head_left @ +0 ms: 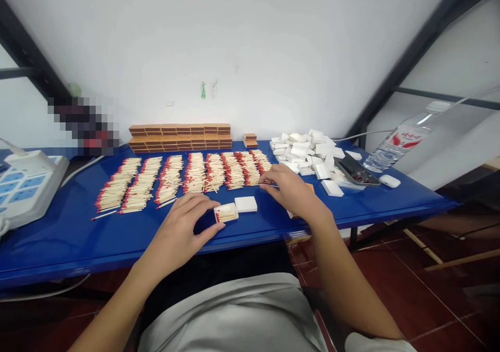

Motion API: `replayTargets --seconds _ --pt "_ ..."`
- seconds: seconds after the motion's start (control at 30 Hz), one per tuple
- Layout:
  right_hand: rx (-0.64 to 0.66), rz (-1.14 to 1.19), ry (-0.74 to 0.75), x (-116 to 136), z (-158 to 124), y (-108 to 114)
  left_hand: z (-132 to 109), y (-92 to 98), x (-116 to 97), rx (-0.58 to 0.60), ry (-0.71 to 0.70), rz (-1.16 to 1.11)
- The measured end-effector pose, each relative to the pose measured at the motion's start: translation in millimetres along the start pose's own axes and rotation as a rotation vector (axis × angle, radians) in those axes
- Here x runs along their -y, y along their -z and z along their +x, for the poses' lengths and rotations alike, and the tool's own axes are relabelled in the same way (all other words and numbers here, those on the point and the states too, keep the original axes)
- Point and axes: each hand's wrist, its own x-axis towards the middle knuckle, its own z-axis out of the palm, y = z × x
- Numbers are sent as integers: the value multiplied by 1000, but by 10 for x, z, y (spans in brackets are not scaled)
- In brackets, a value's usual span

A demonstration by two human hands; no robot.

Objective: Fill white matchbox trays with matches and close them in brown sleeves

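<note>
My left hand (186,226) curls around a small white tray of red-tipped matches (226,214) on the blue table (70,232), thumb and fingers touching its left side. A shut white matchbox (246,204) lies just right of that tray. My right hand (291,189) pinches a few matches at the right end of the rows of matches (183,177) laid out across the table. An orange-brown box partly shows under my right hand.
Stacked brown matchbox sleeves (180,136) line the wall. A heap of white inner boxes (308,151) lies at the right, with a phone (356,171), a white mouse (389,181) and a water bottle (398,141). A power strip (27,185) sits at the left.
</note>
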Motion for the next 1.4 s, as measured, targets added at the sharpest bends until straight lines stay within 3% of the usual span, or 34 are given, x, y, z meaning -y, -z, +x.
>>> replayTargets --seconds 0.13,1.4 --pt "21 33 -11 -112 27 -36 -7 -6 9 -3 4 3" --pt "35 78 3 -96 32 -132 -3 -9 17 -19 -18 3"
